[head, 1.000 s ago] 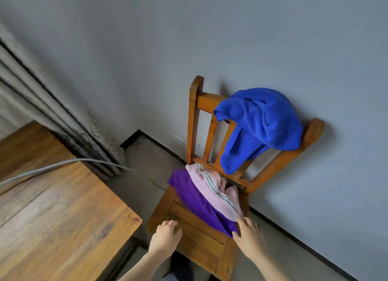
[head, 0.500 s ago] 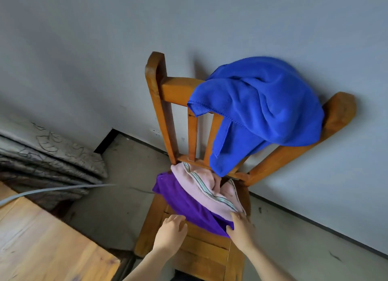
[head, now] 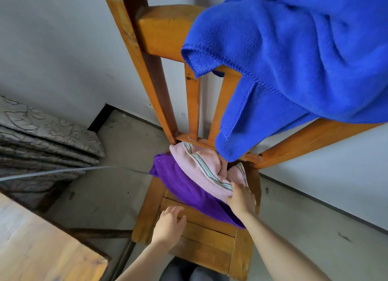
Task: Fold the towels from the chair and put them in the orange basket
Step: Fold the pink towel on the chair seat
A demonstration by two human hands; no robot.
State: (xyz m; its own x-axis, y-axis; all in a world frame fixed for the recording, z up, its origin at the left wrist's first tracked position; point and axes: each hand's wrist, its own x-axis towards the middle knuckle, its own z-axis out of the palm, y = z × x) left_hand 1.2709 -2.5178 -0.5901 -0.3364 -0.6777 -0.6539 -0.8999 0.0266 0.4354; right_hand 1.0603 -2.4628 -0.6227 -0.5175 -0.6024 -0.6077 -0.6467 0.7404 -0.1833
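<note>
The right hand point(head: 240, 199) lay on the pink towel point(head: 201, 165), grip unclear; the left hand point(head: 170, 224) hung released. Lifting the pink one might drag the purple towel point(head: 184, 188) off the chair point(head: 205, 234).

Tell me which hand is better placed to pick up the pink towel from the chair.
Right. The right hand touches the near edge of the pink towel; the left hand is over the bare chair seat, on no towel.
</note>
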